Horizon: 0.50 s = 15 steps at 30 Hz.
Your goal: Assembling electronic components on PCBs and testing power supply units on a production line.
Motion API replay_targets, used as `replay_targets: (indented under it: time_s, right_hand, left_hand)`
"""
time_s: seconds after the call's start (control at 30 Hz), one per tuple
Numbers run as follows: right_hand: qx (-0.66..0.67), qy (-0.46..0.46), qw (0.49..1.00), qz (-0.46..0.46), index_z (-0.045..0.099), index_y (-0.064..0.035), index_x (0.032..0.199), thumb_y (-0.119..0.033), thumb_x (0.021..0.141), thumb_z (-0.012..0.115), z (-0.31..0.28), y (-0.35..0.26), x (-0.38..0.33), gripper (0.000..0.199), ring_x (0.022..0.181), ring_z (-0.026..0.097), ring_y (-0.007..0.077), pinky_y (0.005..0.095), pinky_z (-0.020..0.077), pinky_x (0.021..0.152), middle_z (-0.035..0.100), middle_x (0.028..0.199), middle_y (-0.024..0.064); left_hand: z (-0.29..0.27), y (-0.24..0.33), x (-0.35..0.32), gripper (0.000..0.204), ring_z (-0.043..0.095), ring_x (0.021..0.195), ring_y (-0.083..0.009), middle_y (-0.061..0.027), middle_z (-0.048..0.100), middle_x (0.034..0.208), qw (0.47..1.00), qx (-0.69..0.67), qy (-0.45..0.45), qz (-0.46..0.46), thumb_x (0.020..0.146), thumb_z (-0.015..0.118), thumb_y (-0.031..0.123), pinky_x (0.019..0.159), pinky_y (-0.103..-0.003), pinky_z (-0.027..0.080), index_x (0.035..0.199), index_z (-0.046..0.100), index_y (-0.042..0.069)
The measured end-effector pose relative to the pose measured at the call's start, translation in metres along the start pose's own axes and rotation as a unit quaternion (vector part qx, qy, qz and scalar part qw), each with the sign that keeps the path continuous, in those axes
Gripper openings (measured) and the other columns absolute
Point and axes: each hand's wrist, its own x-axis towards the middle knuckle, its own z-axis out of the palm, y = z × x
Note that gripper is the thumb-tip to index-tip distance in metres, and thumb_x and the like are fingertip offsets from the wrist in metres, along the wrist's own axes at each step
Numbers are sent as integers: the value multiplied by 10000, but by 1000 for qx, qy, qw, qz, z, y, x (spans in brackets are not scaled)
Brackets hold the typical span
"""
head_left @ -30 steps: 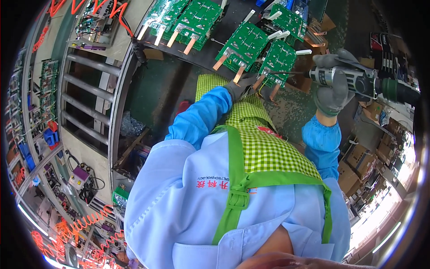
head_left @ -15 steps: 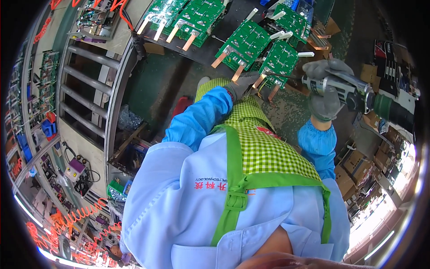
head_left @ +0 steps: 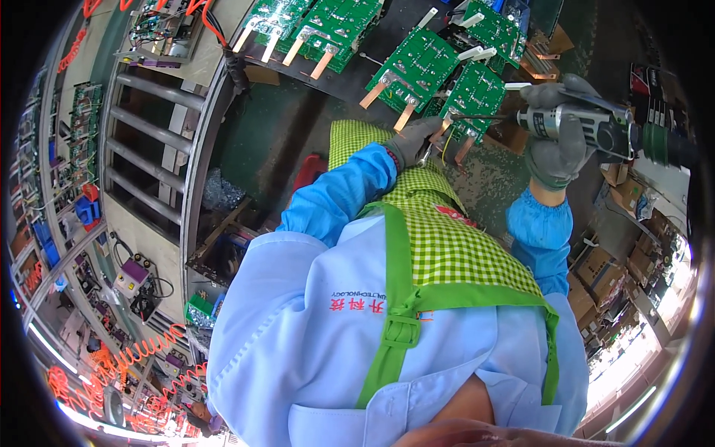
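Right hand point(head_left: 555, 145), grey-gloved, wrapped tight round grey-and-black electric screwdriver point(head_left: 596, 127), bit aimed at green rectangular circuit board point(head_left: 471, 95) on dark bench point(head_left: 298, 134). Left hand point(head_left: 413, 141) pinching board's copper tab. Looks stiff, light, fragile; best gripped by edges.

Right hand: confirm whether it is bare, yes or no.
No. The right hand wears a grey glove and grips an electric screwdriver aimed at a green circuit board.
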Motion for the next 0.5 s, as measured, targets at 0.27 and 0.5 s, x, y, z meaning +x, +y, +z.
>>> replay_targets:
  time_s: [0.27, 0.5]
  right_hand:
    - [36, -22, 999, -20, 517, 37, 1188, -240, 825, 636, 3, 0, 0, 471, 806, 665, 273, 412, 547, 757, 654, 871, 129]
    - [31, -15, 999, -20, 545, 13, 1139, -216, 846, 630, 0, 5, 8, 382, 739, 667, 267, 391, 561, 688, 666, 849, 147]
  left_hand:
    - [2, -5, -3, 239, 598, 814, -151, -60, 628, 978, 1000, -12, -15, 20, 990, 495, 225, 746, -307, 512, 1130, 573, 48]
    - [7, -3, -6, 197, 582, 829, -124, -37, 611, 952, 998, 30, -27, 57, 1002, 488, 222, 764, -285, 495, 1016, 572, 45]
